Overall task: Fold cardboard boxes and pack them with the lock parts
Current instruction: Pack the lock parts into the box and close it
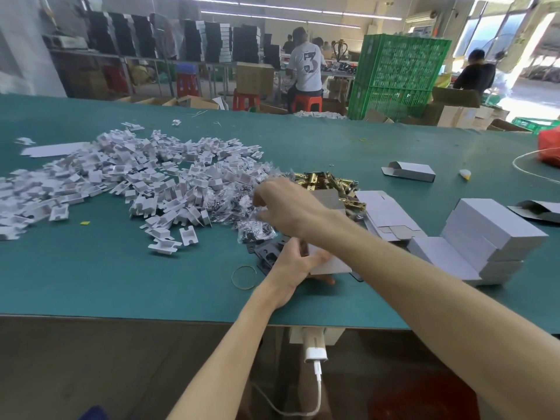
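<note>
Bright, even workshop light with a wide-angle bend.
Light comes from ceiling strip lights (pixel 272 7) and an overexposed opening (pixel 545 31) at far right; shadows on the green table (pixel 121 283) are soft, the right hand (pixel 285 207) is motion-blurred, and the edges curve.

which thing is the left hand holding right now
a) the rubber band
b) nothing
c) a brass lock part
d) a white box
d: the left hand has its thumb and fingers wrapped round a white box near the front edge of the table.
</note>
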`<state>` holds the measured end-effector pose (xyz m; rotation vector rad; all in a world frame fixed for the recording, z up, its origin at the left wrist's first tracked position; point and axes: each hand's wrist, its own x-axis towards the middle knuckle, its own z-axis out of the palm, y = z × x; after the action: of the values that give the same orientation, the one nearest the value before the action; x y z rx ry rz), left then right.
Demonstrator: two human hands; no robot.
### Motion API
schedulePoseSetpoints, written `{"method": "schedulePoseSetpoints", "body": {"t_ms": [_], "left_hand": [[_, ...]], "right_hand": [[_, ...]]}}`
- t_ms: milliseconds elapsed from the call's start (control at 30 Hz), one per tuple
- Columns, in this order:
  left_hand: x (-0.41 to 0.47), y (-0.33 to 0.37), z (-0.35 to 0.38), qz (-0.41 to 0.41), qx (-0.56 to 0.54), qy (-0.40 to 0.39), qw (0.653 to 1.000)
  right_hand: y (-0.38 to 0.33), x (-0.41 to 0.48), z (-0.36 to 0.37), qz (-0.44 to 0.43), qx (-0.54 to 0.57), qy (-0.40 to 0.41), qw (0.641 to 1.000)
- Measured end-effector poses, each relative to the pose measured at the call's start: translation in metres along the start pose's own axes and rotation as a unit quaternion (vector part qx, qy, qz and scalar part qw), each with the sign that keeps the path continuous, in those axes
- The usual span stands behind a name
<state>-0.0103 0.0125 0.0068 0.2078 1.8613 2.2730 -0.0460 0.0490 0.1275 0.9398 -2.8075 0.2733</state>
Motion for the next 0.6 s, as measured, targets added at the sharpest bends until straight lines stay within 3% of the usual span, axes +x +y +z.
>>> {"method": "schedulePoseSetpoints", "body": {"t_ms": [167,467,600], "left_hand": [[-0.008,-0.003,-0.004,-0.013,0.097,-0.003,0.995],[-0.014,-0.024,-0.024,-0.035,0.105,-0.009,0.994],[-0.013,-0.013,-0.016,-0.067,0.133,0.039,0.988]], "right_hand": [[-0.013,0.019,0.039,-0.001,-0.056,-0.063,0.996],[-0.005,0.031,0.074,0.029,-0.071,-0.099,0.992],[-0.006,0.034,0.077,0.029,-0.087,-0.099,0.991]]}}
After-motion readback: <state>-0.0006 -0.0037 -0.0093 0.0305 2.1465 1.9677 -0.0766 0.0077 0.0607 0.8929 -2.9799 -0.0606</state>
